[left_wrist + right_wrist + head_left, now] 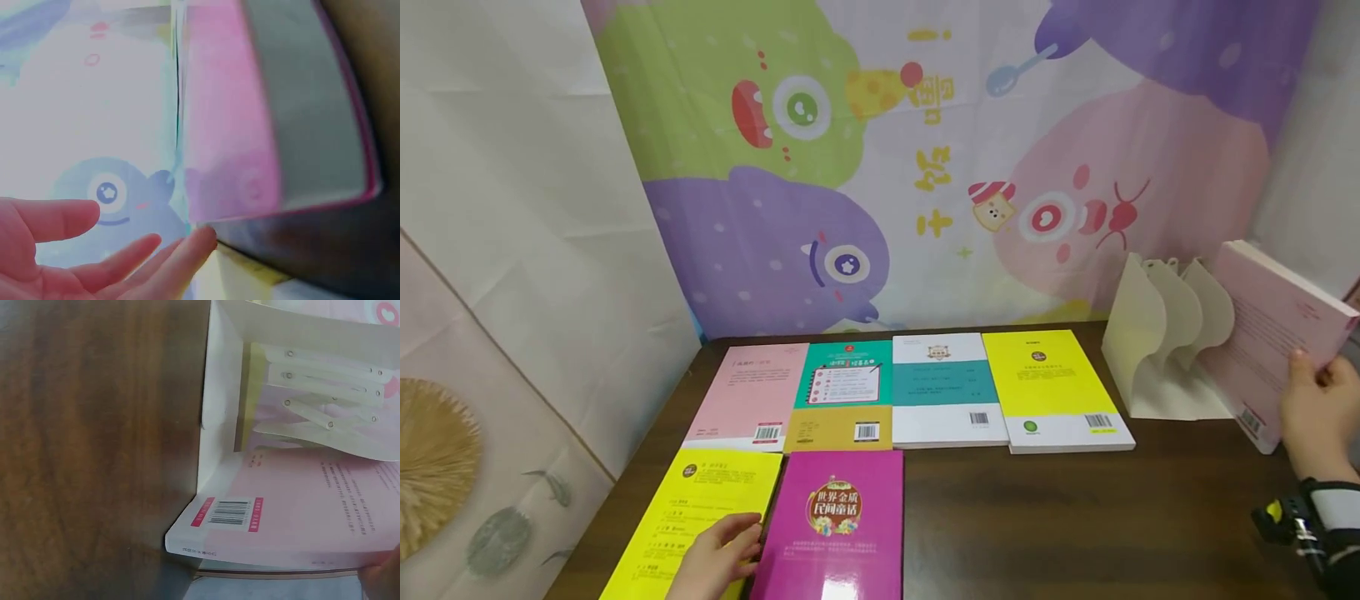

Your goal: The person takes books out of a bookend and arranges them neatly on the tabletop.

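Note:
At the far right, my right hand (1318, 408) grips a pink book (1273, 333) by its edge, thumb on the printed cover. The book stands tilted beside the last divider of a cream folding bookend (1172, 342). In the right wrist view, the barcode corner of the pink book (281, 506) is low, near the bookend's base. My left hand (718, 554) hovers over the right edge of a yellow book (692, 508), fingers loosely bent and holding nothing. Its fingertips are close to a magenta book (842, 533); whether they touch it I cannot tell.
Along the back of the dark wooden table (1075, 517) lie a pink book (748, 387), a green-and-orange book (850, 392), a white-and-teal book (947, 387) and another yellow book (1052, 387). A cartoon cloth (925, 275) hangs behind.

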{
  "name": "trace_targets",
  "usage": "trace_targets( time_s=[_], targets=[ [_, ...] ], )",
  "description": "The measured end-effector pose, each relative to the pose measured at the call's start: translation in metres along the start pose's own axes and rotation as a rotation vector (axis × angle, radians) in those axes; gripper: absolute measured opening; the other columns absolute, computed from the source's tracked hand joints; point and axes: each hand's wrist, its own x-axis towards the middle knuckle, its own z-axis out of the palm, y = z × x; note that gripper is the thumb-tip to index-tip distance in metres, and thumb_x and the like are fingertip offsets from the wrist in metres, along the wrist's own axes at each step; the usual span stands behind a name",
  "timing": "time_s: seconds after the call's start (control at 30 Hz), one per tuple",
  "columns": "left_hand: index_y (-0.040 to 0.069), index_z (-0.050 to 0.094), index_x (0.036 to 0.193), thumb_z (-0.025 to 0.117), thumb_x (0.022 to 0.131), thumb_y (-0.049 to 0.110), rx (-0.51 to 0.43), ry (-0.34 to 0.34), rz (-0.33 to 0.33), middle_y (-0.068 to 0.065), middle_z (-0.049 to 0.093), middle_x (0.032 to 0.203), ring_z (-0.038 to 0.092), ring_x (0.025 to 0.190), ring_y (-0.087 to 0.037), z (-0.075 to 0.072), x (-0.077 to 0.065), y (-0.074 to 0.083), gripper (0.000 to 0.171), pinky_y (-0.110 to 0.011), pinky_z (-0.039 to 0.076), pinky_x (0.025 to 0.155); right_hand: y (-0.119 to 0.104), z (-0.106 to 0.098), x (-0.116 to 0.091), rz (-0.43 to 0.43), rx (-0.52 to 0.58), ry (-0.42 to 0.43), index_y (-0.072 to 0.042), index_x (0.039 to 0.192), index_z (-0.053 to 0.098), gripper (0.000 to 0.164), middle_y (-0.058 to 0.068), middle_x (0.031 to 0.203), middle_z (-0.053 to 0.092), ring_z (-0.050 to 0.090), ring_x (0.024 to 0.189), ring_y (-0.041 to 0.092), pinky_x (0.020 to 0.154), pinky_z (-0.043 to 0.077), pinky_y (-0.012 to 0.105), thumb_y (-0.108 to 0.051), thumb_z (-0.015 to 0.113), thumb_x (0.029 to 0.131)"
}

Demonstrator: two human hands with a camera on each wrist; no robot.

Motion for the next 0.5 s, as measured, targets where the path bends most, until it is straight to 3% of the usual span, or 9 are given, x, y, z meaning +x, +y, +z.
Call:
trace_targets(
  time_s=[0.2, 0.37, 0.5],
  targets=[
    [-0.002, 0.048, 0.125, 0.053, 0.090, 0.034, 0.119, 0.079, 0.082, -0.028, 0.047, 0.126, 0.061, 0.094, -0.035, -0.006, -0.003, 0.011, 0.050, -0.042, 0.051, 0.080, 0.001, -0.003, -0.010, -0.023, 0.008, 0.040, -0.034, 0.101, 0.051, 0.012, -0.028, 0.085, 0.048, 0.040, 0.072, -0.014, 0.067, 0.029, 0.012, -0.028, 0.044, 0.095],
    [0.000, 0.050, 0.124, 0.052, 0.091, 0.030, 0.203, 0.141, 0.195, -0.027, 0.044, 0.128, 0.050, 0.111, -0.042, -0.004, -0.004, 0.023, 0.045, -0.048, 0.047, 0.086, 0.001, -0.005, -0.021, -0.052, 0.056, 0.095, -0.033, 0.110, 0.050, 0.018, -0.029, 0.087, 0.044, 0.041, 0.080, -0.012, 0.074, 0.030, 0.013, -0.030, 0.041, 0.096],
    [0.000, 0.052, 0.122, 0.053, 0.091, 0.026, 0.306, 0.188, 0.287, -0.026, 0.047, 0.126, 0.049, 0.112, -0.043, -0.001, -0.003, 0.029, 0.041, -0.050, 0.045, 0.088, 0.002, -0.011, -0.036, -0.137, 0.011, 0.142, -0.038, 0.093, 0.043, 0.009, -0.023, 0.076, 0.034, 0.032, 0.072, -0.009, 0.066, 0.022, 0.015, -0.030, 0.040, 0.096]
  ],
)
